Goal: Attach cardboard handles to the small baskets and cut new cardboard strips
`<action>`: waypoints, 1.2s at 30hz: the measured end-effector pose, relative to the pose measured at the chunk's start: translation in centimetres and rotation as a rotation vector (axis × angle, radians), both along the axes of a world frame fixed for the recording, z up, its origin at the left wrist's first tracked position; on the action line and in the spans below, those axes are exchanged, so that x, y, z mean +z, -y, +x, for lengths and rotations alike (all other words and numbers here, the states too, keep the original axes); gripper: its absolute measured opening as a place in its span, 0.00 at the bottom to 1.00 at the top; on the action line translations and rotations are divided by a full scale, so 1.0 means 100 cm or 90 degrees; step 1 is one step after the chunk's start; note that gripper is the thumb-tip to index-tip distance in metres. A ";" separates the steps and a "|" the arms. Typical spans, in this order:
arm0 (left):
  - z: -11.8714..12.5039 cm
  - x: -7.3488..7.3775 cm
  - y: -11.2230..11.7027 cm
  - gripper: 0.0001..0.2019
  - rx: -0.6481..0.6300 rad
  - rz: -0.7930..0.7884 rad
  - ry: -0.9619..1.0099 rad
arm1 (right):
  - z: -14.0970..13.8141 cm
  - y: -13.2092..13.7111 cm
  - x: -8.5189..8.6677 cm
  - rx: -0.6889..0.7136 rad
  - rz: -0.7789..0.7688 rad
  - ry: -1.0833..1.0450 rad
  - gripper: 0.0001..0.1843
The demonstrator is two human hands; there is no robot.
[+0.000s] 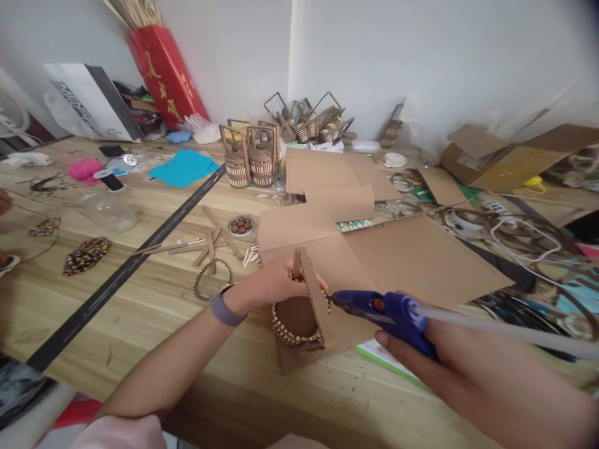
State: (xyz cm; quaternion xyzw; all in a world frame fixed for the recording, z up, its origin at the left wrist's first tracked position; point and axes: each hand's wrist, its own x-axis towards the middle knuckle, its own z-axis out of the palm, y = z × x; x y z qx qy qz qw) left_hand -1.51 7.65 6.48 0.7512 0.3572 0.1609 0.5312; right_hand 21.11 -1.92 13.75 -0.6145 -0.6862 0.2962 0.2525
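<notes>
My left hand [276, 279] is closed on the far side of a small handmade basket [296, 317], whose wall is ringed with short light sticks. A flat brown cardboard handle [314, 293] arches over it. A blue hot glue gun [388, 315] is gripped in my right hand [435, 349], with a long pale glue stick [505, 327] running out of its back. The gun's nozzle points left and reaches the basket's right side, near the handle; whether it touches cannot be made out. Some of my left fingers are hidden behind the handle.
Cardboard sheets [421, 259] lie beyond my hands. To the left are a ring [199, 284], cardboard strips [213, 246] and a dish of brown beads [241, 226]. Finished small baskets [250, 159] stand behind. Cables and tape crowd the right. Another person's hand [4, 202] shows at far left.
</notes>
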 end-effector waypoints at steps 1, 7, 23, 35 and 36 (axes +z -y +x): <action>0.000 0.000 0.000 0.11 -0.004 -0.002 -0.001 | 0.002 -0.001 0.000 0.021 -0.005 0.038 0.09; -0.004 -0.002 -0.002 0.11 -0.040 -0.025 0.031 | 0.012 0.000 -0.004 0.020 -0.095 0.084 0.19; -0.002 -0.001 0.002 0.10 0.005 -0.048 0.017 | 0.034 0.015 -0.055 -0.118 -0.295 -0.331 0.25; -0.004 -0.006 0.001 0.12 0.013 -0.001 -0.025 | 0.015 0.029 -0.070 -0.138 -0.355 -0.581 0.21; -0.004 -0.005 0.001 0.12 0.018 -0.001 -0.029 | 0.014 0.029 -0.071 -0.129 -0.365 -0.578 0.22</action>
